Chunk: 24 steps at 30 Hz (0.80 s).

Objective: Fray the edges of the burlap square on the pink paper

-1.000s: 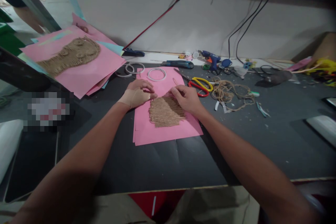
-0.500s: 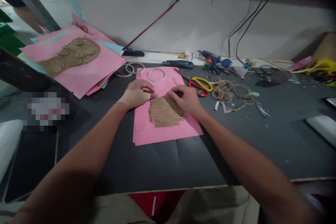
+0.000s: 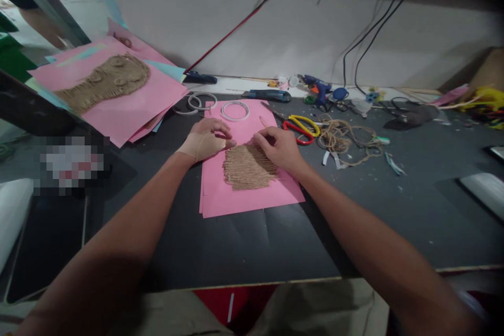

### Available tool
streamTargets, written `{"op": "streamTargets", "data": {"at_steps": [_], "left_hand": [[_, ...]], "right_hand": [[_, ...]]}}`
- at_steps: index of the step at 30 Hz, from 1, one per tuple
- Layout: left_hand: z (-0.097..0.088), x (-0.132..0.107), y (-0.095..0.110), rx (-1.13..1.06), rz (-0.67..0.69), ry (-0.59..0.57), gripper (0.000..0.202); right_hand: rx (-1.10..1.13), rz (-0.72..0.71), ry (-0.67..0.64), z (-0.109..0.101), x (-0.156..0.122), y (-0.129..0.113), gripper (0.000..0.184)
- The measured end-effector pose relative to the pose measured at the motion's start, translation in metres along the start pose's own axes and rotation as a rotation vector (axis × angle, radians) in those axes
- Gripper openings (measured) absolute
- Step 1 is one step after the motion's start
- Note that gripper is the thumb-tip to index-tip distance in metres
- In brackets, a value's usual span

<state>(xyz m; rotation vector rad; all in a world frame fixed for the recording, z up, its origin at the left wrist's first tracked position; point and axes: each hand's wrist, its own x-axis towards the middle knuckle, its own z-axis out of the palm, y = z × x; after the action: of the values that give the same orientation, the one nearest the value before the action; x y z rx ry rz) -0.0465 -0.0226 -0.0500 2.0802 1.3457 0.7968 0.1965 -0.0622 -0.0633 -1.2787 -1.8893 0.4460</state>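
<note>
Rows of brown twine (image 3: 249,170) lie side by side as a ragged-edged patch on a pink sheet of paper (image 3: 232,205). My left hand (image 3: 205,140), with a tan wrap around its palm and wrist, is at the patch's upper left corner. Its fingers are curled and its thumb tip presses at the end of the top strand. At the upper right edge, my right hand (image 3: 280,148) pinches thumb against fingers on the twine and covers that corner. The strand between the fingertips is too fine to see clearly.
Beyond the hands lie pale rings (image 3: 235,111), a blue utility knife (image 3: 268,95) and scissors with red and yellow handles (image 3: 301,128). Loose twine (image 3: 334,136) is tangled at right, near a blue glue gun (image 3: 321,89). Pink sheets with a twine shape (image 3: 118,76) stand at left.
My right hand has shifted very slightly to the right along the top edge of the twine. My left hand stays in place.
</note>
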Motion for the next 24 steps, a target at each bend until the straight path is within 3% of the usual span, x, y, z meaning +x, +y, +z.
{"op": "streamTargets", "data": {"at_steps": [16,24], "left_hand": [[-0.0019,-0.0004,0.0027,0.042,0.014,-0.002,0.015],[-0.0013,-0.0013,0.0015,0.028,0.029,-0.004,0.014]], "right_hand": [[0.047,0.046,0.006,-0.0026,0.0006,-0.0051,0.007],[0.108,0.087,0.01,-0.0002,0.0003,-0.004,0.014]]}}
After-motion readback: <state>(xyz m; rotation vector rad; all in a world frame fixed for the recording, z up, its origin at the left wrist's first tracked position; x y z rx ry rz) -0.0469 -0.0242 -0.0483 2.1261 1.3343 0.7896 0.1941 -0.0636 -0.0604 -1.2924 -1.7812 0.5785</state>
